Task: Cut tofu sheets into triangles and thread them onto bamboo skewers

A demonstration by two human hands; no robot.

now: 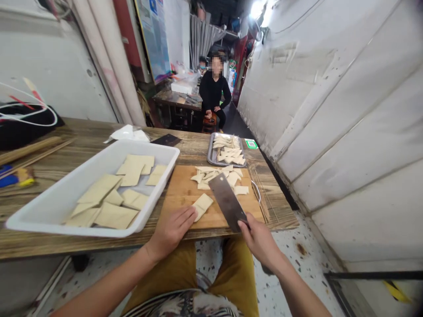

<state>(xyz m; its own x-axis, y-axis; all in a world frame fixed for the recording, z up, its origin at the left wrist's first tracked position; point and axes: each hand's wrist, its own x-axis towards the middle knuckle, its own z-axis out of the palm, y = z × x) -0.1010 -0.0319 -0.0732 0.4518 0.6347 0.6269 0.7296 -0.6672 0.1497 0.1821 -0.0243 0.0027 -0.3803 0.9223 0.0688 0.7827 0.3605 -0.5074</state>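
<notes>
My right hand (259,242) is wrapped round the handle of a cleaver (226,200), its broad blade tilted over the right part of the wooden cutting board (178,185). Under the fingertips of my left hand (173,229) lies a pale, flat slab that looks like tofu (203,206), held against the board's near edge. Fine lines cross its surface; whether they are cuts I cannot tell. Behind the blade is a loose heap of cut pale pieces (233,178), several of them triangular. The cleaver is apart from the held slab.
Left of the board stands a white plastic tub (158,189) with several pale slabs. A metal tray (209,154) of skewered pieces sits behind the board. Bamboo skewers (262,198) lie along its right side. A dark blade (167,140) rests further back. Beyond the table a person (214,94) sits.
</notes>
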